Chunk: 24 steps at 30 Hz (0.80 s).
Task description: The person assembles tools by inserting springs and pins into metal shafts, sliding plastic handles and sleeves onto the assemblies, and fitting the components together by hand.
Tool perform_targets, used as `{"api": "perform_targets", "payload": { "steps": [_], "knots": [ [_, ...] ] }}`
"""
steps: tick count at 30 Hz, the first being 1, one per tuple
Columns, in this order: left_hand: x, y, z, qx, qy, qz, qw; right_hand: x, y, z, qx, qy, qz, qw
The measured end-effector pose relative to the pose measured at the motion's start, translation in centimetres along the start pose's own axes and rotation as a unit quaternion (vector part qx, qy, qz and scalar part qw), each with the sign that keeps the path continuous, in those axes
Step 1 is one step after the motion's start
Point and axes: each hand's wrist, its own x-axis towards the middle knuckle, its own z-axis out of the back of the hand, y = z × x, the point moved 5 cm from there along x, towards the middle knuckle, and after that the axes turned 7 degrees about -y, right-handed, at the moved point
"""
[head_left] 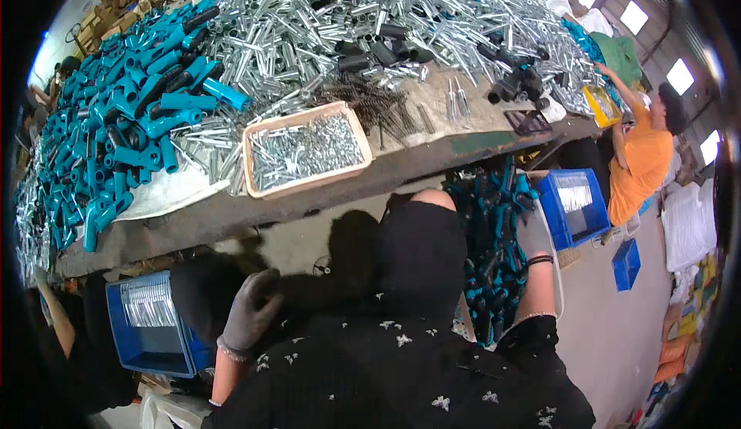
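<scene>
My left hand (253,310), in a grey glove, is raised beside my left knee with its fingers curled inward. Whatever it may hold is hidden. To the right of my lap stands a pale crate (557,275) filled with teal-and-black tool handles (494,251). My right hand (532,232), also gloved, reaches to the far right part of that crate, by its rim. Its fingertips blend into the handles, so their grip does not show. On the bench ahead, a cream tray (360,137) holds many small metal pins.
The bench (285,207) carries heaps of teal tubes (166,101), silver metal tubes (285,35), black sleeves (382,49) and dark springs (370,101). Blue crates stand left (189,344) and right (600,224). A co-worker in orange (647,155) reaches over the bench at right; another's arm (58,317) shows at left.
</scene>
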Motion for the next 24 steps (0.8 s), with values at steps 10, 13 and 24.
{"api": "perform_targets", "payload": {
  "steps": [10,13,24],
  "knots": [
    [3.9,-10.0,3.0,0.236,-0.003,-0.278,0.931,21.9,27.7,6.0,-0.056,-0.083,0.06,0.993],
    [4.2,-7.7,5.1,0.134,-0.039,-0.156,0.978,26.6,24.0,2.3,-0.245,-0.045,0.271,0.93],
    [12.9,-11.2,10.9,0.053,-0.14,-0.154,0.977,26.0,20.1,3.7,0.343,0.113,-0.003,0.932]
  ]
}}
